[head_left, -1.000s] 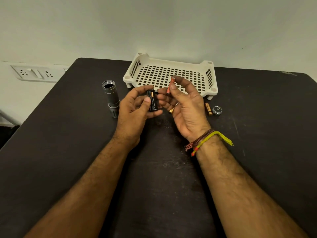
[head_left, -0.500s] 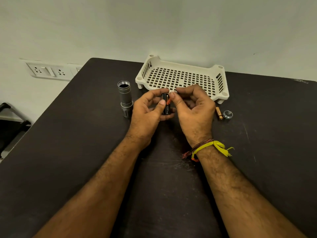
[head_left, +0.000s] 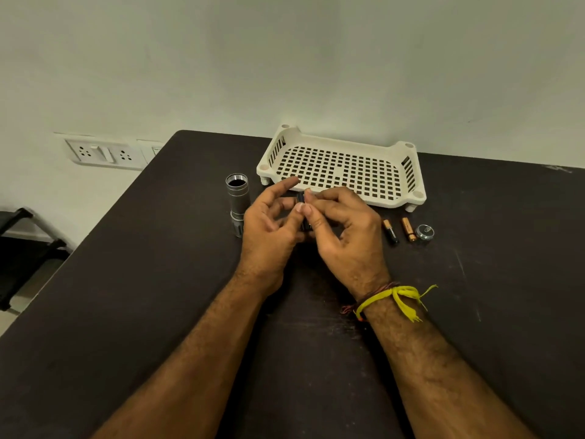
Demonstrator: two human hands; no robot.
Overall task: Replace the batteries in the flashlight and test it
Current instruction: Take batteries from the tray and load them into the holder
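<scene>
The silver flashlight body (head_left: pixel 237 198) stands upright on the dark table (head_left: pixel 142 296), its open threaded end up, just left of my left hand (head_left: pixel 269 232). A small black battery holder (head_left: pixel 303 217) is held between both hands. My left hand grips it from the left with the thumb against its side and the forefinger raised. My right hand (head_left: pixel 343 231) pinches its top end with thumb and forefinger. Most of the holder is hidden by fingers. Two loose batteries (head_left: pixel 391 232) (head_left: pixel 408 229) and the round silver end cap (head_left: pixel 424 232) lie to the right of my right hand.
A white perforated plastic basket (head_left: pixel 411 198) sits at the back of the table, just beyond my hands. Wall sockets (head_left: pixel 104 152) are on the wall to the left. A dark chair (head_left: pixel 22 248) stands off the table's left edge.
My right hand brought the orange battery down from above the basket to the holder; that battery is now out of sight behind fingers. Both hands have closed together around the holder.
</scene>
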